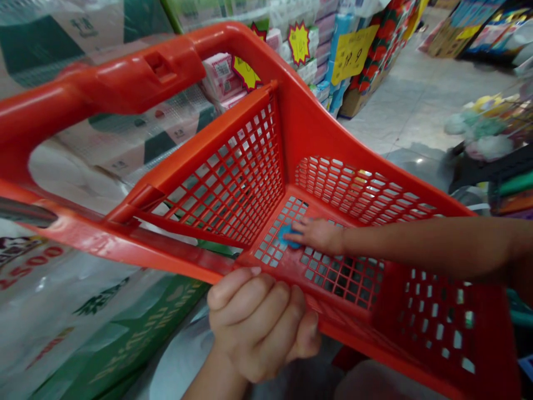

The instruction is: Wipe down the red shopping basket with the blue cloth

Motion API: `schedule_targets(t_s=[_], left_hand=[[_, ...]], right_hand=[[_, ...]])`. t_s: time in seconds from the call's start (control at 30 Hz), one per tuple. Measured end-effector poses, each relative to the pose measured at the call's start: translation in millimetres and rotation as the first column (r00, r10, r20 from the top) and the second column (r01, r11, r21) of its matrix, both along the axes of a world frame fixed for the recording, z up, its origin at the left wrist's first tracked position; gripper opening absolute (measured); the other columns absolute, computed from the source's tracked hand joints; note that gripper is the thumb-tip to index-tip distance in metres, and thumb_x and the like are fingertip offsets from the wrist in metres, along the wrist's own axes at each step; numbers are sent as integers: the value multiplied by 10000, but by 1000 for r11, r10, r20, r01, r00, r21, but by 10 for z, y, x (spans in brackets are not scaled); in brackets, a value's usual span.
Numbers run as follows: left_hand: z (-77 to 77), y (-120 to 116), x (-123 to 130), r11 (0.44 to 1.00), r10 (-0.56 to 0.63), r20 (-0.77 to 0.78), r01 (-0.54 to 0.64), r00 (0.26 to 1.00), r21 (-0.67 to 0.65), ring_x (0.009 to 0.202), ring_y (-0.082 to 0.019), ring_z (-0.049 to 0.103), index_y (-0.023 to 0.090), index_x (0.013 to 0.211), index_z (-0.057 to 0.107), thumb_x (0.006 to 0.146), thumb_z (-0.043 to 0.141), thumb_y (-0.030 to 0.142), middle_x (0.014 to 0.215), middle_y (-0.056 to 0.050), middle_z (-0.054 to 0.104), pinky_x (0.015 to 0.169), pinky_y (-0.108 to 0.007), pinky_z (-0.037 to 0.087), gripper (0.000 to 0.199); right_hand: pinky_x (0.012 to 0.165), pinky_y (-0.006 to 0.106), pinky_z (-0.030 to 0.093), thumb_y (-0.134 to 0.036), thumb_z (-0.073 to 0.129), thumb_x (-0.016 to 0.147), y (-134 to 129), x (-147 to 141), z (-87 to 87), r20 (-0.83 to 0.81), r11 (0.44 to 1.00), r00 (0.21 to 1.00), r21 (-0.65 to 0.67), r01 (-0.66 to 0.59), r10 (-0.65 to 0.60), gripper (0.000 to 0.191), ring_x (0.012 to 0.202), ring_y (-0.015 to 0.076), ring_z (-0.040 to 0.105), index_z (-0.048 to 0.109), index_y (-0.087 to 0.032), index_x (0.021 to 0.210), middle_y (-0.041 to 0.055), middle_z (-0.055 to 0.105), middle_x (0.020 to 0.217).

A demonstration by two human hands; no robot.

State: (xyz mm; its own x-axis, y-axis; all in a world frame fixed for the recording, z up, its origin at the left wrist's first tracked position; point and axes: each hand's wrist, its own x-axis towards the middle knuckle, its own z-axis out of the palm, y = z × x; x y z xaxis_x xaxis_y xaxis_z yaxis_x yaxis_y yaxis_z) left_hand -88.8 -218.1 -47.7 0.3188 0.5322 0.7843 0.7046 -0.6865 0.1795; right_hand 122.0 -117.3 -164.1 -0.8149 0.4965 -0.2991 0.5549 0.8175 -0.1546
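Note:
A red plastic shopping cart (328, 128) fills most of the view, tilted, with its handle at the upper left. Wrapped over the near side rim, my left hand (262, 322) is closed on the cart. From the right side my right arm reaches down into the basket. There my right hand (318, 234) presses a small blue cloth (290, 236) against the grid floor, fingers over it. Most of the blue piece lies under the fingers, and whether it is cloth or sponge is hard to make out. The cart's rear grid panel (233, 172) rises just left of it.
Packs of paper goods (225, 80) with yellow price tags are stacked behind the cart. Large plastic-wrapped bundles (50, 311) stand close on the left. Grey tiled floor (403, 105) shows beyond, with a rack of colourful goods (491, 128) at the right.

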Motion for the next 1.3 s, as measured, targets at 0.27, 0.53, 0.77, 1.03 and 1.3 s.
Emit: schedule_targets(t_s=[0.27,0.53,0.77,1.03,1.3], left_hand=[[-1,86,83,985,-34,25,29,999,168,635,-136,569,220,736,659,910,525,235,575,48,651,766,-326,474,220],[-23,86,72,979,-31,36,23,999,200,639,-145,582,223,723,664,934,517,268,586,46,668,765,-335,475,261],[6,107,45,979,-59,-29,63,998,195,606,-149,568,216,718,670,921,533,267,567,42,648,737,-347,462,250],[-10,110,8,977,-69,-36,75,997,197,653,-161,592,224,737,683,918,560,281,591,37,675,747,-352,470,227],[16,150,13,968,-93,-52,102,994,230,643,-169,580,215,747,677,913,565,272,578,34,668,722,-361,467,208]], right_hand=[[718,320,467,-278,509,975,-356,172,128,-64,962,966,-96,-255,250,421,1039,254,530,508,-296,1396,105,560,1221],[659,324,466,-107,380,957,-146,367,121,280,962,922,138,236,-266,502,999,279,559,476,-199,1441,170,560,1206],[767,332,495,-152,414,976,-270,373,203,196,992,972,-5,129,-126,406,1031,247,604,533,-267,1347,129,560,1235],[632,280,473,-190,590,892,-648,386,379,232,972,972,-233,13,43,355,773,178,656,610,-288,1232,66,640,1115],[711,369,523,-72,489,890,-373,657,417,450,945,847,-21,326,-282,341,895,258,681,653,-145,1179,211,621,1155]])
